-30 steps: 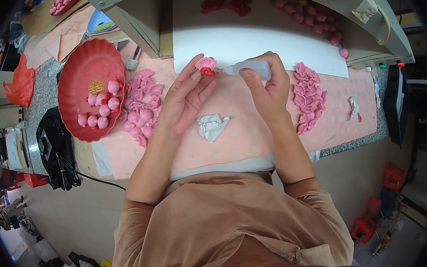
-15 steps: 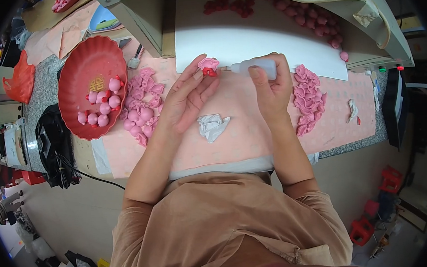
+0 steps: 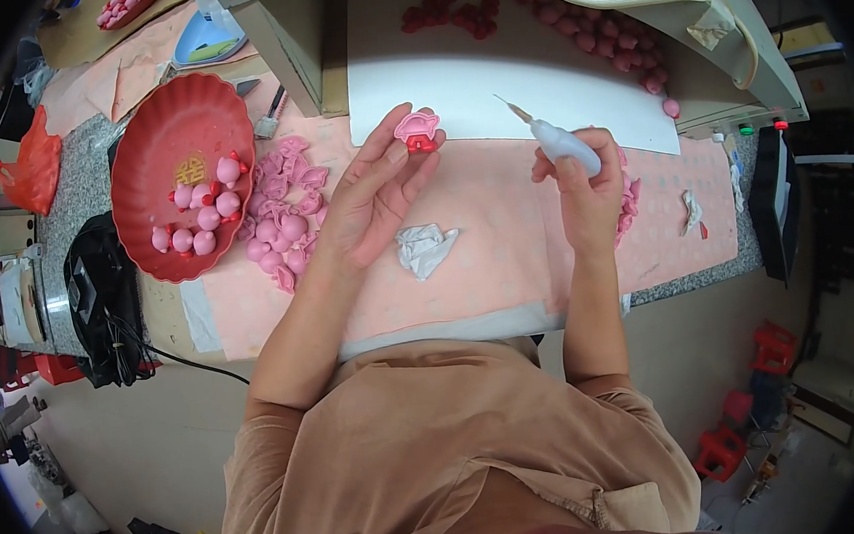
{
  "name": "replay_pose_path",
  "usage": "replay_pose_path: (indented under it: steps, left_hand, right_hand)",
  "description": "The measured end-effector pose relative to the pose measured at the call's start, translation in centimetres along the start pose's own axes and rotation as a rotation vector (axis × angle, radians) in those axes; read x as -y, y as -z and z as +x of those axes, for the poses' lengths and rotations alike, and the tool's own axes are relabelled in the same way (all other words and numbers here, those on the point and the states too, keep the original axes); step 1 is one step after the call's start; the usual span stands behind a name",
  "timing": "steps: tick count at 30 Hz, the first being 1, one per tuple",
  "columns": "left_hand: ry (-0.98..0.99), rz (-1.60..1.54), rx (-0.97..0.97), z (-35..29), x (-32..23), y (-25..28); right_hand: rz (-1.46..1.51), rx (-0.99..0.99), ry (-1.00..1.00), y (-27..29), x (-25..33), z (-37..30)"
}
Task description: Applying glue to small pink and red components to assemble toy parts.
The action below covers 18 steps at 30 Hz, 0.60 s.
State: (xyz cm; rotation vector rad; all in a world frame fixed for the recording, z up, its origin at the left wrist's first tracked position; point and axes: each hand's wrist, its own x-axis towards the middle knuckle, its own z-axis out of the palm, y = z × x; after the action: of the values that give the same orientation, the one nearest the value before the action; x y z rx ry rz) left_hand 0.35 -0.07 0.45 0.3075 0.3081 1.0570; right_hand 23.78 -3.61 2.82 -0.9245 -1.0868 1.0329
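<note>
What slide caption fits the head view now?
Left hand holds a pink-and-red piece; right hand grips a pale squeeze bottle, piece and bottle apart.

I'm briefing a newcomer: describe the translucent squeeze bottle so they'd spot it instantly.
At the pink-covered worktable, find the person's right hand. It grips the pale translucent squeeze bottle, which, unlike the ruffled pink pieces nearby, ends in a needle-thin tip.

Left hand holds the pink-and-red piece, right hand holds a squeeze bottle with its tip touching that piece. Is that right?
Not quite: the tip of the squeeze bottle is not touching the pink-and-red piece. The head view shows a clear gap between them. The left hand does hold the piece, and the right hand the bottle.
</note>
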Motion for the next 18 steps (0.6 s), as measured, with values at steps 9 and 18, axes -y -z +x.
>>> replay_pose_path:
  steps: [9, 18]
  left_hand:
    - [0.012, 0.096, 0.035, -0.6, 0.6, -0.6]
    - [0.214, 0.129, -0.035, 0.0, 2.2, 1.3]
  right_hand:
    - [-0.207, -0.143, -0.03, 5.0, 3.9, -3.8]
    - [-0.314, 0.071, -0.211, 2.0, 3.3, -3.5]
